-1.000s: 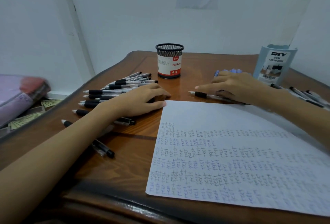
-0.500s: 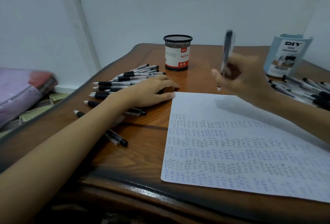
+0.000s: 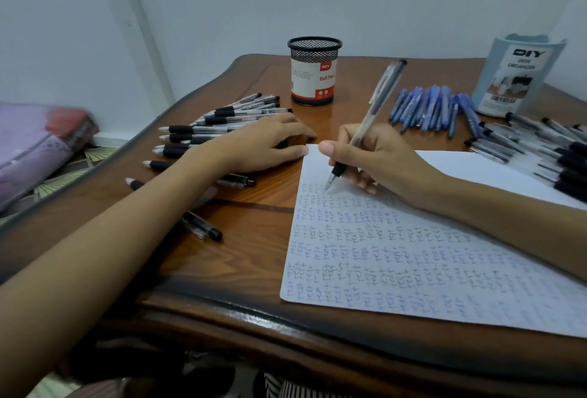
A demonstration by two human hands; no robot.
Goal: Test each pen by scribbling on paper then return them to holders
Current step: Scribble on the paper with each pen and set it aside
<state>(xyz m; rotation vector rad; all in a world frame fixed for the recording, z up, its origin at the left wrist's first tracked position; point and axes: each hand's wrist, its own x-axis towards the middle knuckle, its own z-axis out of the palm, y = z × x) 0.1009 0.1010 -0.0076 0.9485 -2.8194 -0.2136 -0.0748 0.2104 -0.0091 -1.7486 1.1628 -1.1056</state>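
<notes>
While my right hand (image 3: 381,159) pinches the clear black-grip ballpoint pen (image 3: 371,111) for writing, tip on the scribbled white paper sheet (image 3: 413,254), my left hand (image 3: 257,146) rests slack-fingered on loose black-grip pens (image 3: 197,129), presumably bracing.

- We see a brown wooden table (image 3: 254,270).
- Near right: a sheet of paper (image 3: 413,270), scribbled over.
- Left: a spread of black pens (image 3: 203,129).
- Far middle: a mesh cup (image 3: 313,70), upright.
- Far right: blue pens (image 3: 428,108), a pale blue organizer (image 3: 514,76), and more black pens (image 3: 540,150).
</notes>
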